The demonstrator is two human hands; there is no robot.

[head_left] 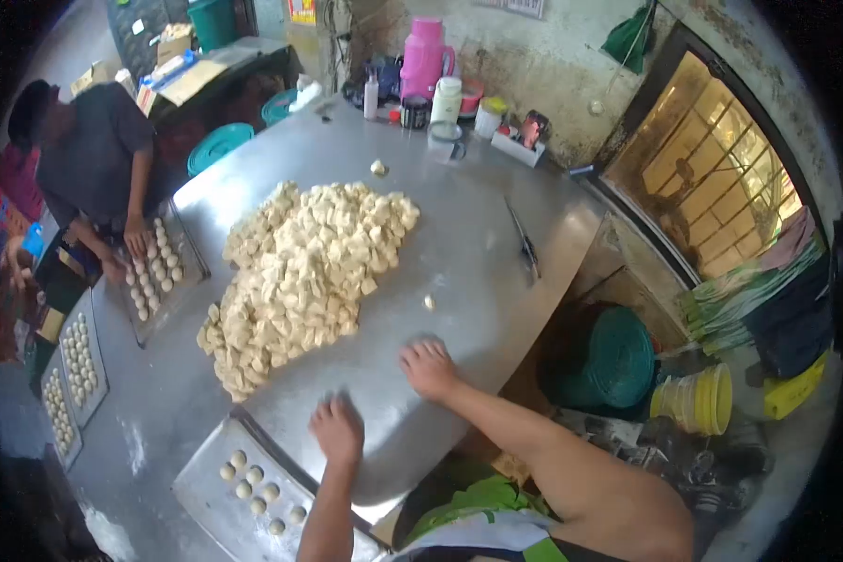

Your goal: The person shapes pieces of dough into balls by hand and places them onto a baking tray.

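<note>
My left hand (337, 432) is curled palm-down on the metal table (384, 426), just right of a tray (199, 480) with several round dough balls (244, 489). Its fingers look slightly blurred. Farther right, my right hand (428, 369) also lies cupped against the tabletop, fingers bent inward. Whatever sits under either palm is hidden. Beyond both hands spreads a large heap of cut dough pieces (300, 272). One small dough piece (429, 303) lies alone above my right hand, and another dough lump (377, 168) rests behind the heap.
Across the table a co-worker (98, 159) has both hands at a tray of dough balls (155, 267). More filled trays (80, 365) stand at the left. A dark long tool (523, 239) lies at right. A pink thermos (425, 58) and jars line the back edge.
</note>
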